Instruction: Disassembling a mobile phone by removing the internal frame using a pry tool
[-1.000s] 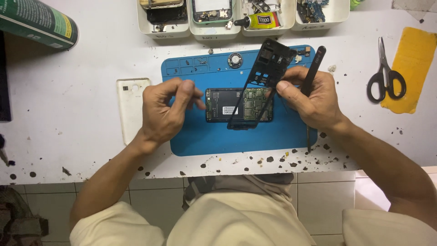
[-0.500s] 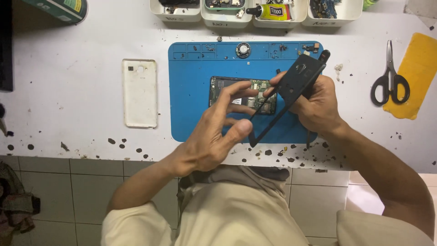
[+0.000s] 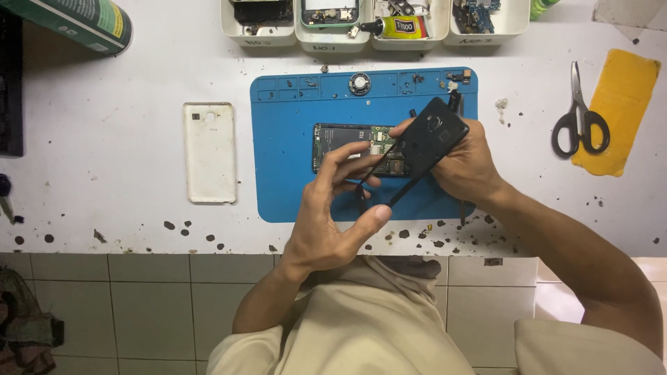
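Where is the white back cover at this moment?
In the head view, the white back cover lies flat on the white table, just left of the blue mat, away from both hands.
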